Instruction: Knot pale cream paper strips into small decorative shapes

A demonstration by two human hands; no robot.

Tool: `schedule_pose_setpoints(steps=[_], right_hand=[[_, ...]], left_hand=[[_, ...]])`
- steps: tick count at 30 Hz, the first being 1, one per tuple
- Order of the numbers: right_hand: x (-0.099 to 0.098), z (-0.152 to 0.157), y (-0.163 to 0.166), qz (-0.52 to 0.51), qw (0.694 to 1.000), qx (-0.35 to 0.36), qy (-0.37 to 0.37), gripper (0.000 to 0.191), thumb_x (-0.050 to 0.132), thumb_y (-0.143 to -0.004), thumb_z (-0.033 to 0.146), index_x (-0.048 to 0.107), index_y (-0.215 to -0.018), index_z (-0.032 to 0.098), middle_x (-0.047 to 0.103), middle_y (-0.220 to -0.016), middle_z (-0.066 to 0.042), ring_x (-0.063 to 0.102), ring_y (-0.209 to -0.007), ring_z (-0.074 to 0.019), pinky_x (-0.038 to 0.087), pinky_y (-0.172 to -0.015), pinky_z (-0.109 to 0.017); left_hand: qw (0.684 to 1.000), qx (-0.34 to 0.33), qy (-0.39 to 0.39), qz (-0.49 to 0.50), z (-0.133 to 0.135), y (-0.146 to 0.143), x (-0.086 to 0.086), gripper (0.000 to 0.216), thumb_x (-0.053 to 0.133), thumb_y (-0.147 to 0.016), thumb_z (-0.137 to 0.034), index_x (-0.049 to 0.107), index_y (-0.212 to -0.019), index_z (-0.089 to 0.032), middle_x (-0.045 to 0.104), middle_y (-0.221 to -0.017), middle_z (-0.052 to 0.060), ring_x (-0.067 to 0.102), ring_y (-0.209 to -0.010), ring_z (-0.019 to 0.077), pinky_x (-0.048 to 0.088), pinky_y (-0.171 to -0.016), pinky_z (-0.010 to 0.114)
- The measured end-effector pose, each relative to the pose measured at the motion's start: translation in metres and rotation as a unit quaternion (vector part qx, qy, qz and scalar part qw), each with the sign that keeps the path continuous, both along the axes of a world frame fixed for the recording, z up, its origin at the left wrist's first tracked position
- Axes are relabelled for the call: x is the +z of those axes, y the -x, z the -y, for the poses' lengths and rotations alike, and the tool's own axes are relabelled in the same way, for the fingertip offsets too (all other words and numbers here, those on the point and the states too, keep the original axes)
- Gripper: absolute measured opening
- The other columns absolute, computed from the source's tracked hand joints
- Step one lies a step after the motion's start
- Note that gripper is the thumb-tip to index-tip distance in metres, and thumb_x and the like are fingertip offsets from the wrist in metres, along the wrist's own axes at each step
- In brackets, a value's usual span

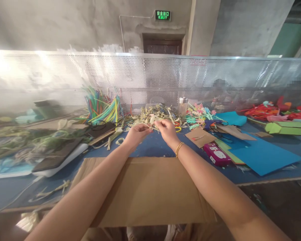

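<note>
My left hand and my right hand reach out over the blue table, close together. Both pinch the same pale, dried strip at the near edge of a heap of similar pale strips. A gold bracelet sits on my right wrist. A large brown cardboard sheet lies under my forearms at the table's front edge.
A bundle of coloured sticks stands at the left, next to a black tablet on a white stand. A metal cup, paper flowers, blue paper sheets, a pink box and a green box lie right. A perforated metal screen closes the back.
</note>
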State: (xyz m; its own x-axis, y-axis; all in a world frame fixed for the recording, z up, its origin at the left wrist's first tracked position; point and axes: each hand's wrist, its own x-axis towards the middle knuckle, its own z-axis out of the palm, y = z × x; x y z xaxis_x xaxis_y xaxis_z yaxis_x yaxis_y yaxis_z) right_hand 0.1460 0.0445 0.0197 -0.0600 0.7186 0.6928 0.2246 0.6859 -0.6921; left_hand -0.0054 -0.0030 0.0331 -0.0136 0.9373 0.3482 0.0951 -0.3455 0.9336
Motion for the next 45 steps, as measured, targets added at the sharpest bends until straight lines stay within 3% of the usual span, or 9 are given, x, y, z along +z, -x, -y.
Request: schedule_pose_setpoints(steps=[5, 12, 15, 19, 23, 28, 32, 39, 45], right_hand=[[-0.004, -0.001, 0.001, 0.079, 0.996, 0.022, 0.024, 0.019, 0.060, -0.081, 0.037, 0.070, -0.080, 0.020, 0.067, -0.079, -0.002, 0.060, -0.074, -0.0154, 0.046, -0.072, -0.029], [-0.012, -0.005, 0.008, 0.006, 0.993, 0.095, 0.074, 0.010, 0.065, -0.074, 0.025, 0.064, -0.082, 0.018, 0.069, -0.080, -0.002, 0.063, -0.073, -0.0143, 0.050, -0.071, -0.028], [-0.012, -0.006, 0.007, -0.008, 0.993, 0.080, 0.082, 0.012, 0.064, -0.072, 0.024, 0.063, -0.082, 0.018, 0.067, -0.077, -0.001, 0.062, -0.071, -0.0139, 0.050, -0.070, -0.028], [-0.009, -0.006, 0.005, -0.036, 0.997, -0.012, 0.069, 0.012, 0.062, -0.072, 0.023, 0.060, -0.082, 0.018, 0.065, -0.075, -0.001, 0.060, -0.068, -0.0141, 0.049, -0.070, -0.029], [-0.005, 0.001, 0.005, -0.029, 0.999, -0.022, 0.025, 0.010, 0.062, -0.073, 0.024, 0.057, -0.080, 0.019, 0.065, -0.076, -0.002, 0.061, -0.070, -0.0147, 0.050, -0.071, -0.029], [-0.006, 0.013, 0.011, 0.014, 0.999, 0.030, 0.000, 0.006, 0.062, -0.075, 0.025, 0.058, -0.075, 0.020, 0.066, -0.073, -0.001, 0.063, -0.070, -0.0147, 0.051, -0.071, -0.028], [-0.007, 0.017, 0.013, 0.010, 0.998, 0.061, 0.011, 0.007, 0.063, -0.076, 0.025, 0.060, -0.076, 0.020, 0.067, -0.073, -0.001, 0.063, -0.068, -0.0143, 0.051, -0.069, -0.027], [0.005, 0.014, 0.000, 0.033, 0.995, -0.074, -0.050, 0.020, 0.061, -0.082, 0.039, 0.068, -0.079, 0.020, 0.067, -0.077, -0.003, 0.057, -0.068, -0.0146, 0.045, -0.069, -0.028], [-0.003, 0.001, 0.002, 0.060, 0.996, -0.069, -0.015, 0.021, 0.063, -0.078, 0.036, 0.065, -0.066, 0.020, 0.061, -0.069, 0.000, 0.053, -0.064, -0.0135, 0.042, -0.066, -0.026]], left_hand=[[0.998, -0.022, -0.005, 0.064, -0.005, 0.006, -0.001, 0.036, 0.083, -0.056, -0.032, 0.069, -0.087, -0.018, 0.071, -0.082, 0.003, 0.063, -0.079, 0.0161, 0.046, -0.076, 0.030], [0.999, 0.018, -0.009, 0.033, -0.006, 0.008, -0.002, 0.043, 0.080, -0.060, -0.032, 0.068, -0.098, -0.017, 0.070, -0.082, 0.004, 0.063, -0.077, 0.0169, 0.046, -0.076, 0.032], [0.990, 0.108, -0.080, -0.042, -0.004, 0.010, 0.002, 0.036, 0.078, -0.063, -0.034, 0.069, -0.095, -0.019, 0.070, -0.092, 0.006, 0.061, -0.087, 0.0203, 0.044, -0.082, 0.034], [0.925, 0.266, -0.217, -0.164, 0.005, 0.011, 0.008, 0.017, 0.071, -0.071, -0.039, 0.069, -0.071, -0.022, 0.066, -0.080, 0.003, 0.057, -0.084, 0.0201, 0.040, -0.080, 0.031], [0.946, 0.164, -0.125, -0.249, 0.009, 0.005, 0.002, 0.031, 0.060, -0.079, -0.045, 0.068, -0.059, -0.023, 0.055, -0.051, -0.001, 0.050, -0.055, 0.0165, 0.034, -0.058, 0.028], [0.974, 0.141, -0.122, -0.128, -0.005, 0.000, -0.010, 0.024, 0.066, -0.073, -0.044, 0.073, -0.080, -0.023, 0.070, -0.079, 0.001, 0.058, -0.076, 0.0184, 0.039, -0.068, 0.027], [0.991, 0.101, -0.082, -0.025, -0.012, 0.001, -0.010, 0.027, 0.072, -0.067, -0.044, 0.072, -0.077, -0.019, 0.069, -0.081, 0.002, 0.057, -0.077, 0.0177, 0.041, -0.071, 0.027], [0.998, 0.058, -0.022, 0.016, -0.006, 0.006, -0.003, 0.025, 0.073, -0.066, -0.043, 0.070, -0.075, -0.020, 0.061, -0.068, -0.001, 0.046, -0.059, 0.0113, 0.034, -0.057, 0.025], [0.998, -0.025, 0.054, -0.013, -0.006, 0.008, -0.006, 0.028, 0.069, -0.070, -0.045, 0.070, -0.073, -0.018, 0.057, -0.063, 0.001, 0.041, -0.052, 0.0092, 0.025, -0.046, 0.023]])
